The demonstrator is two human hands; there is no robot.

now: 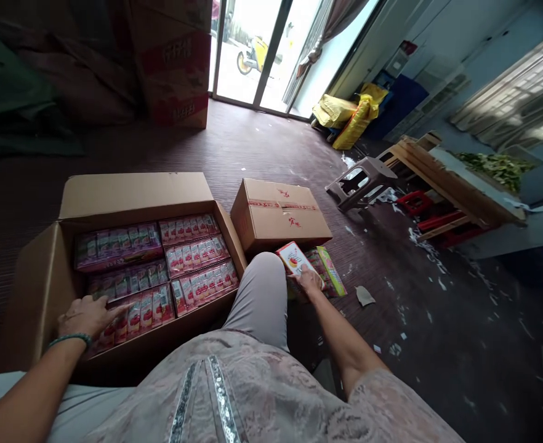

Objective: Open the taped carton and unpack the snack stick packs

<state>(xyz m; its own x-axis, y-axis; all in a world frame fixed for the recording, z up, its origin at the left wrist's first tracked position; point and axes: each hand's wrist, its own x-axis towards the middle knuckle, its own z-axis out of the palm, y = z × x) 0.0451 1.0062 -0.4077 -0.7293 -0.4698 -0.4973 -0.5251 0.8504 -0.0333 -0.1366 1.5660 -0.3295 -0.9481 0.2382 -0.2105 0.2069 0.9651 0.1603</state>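
An open cardboard box (40, 277) on the floor holds rows of shrink-wrapped packs of small pink drink cartons (193, 255). My left hand (89, 315) rests on the packs at the box's near edge, fingers stretched flat, a green bead bracelet on its wrist. My right hand (307, 280) reaches down past my knee and grips a small white-and-red carton (293, 258). That carton is held above a green-edged pack (329, 271) lying on the floor.
A sealed cardboard box (278, 212) sits behind the green pack. A plastic stool (361, 178) lies toppled near a wooden table (460, 184). Stacked red-printed boxes (174, 61) stand by the glass door. Paper scraps litter the floor at right.
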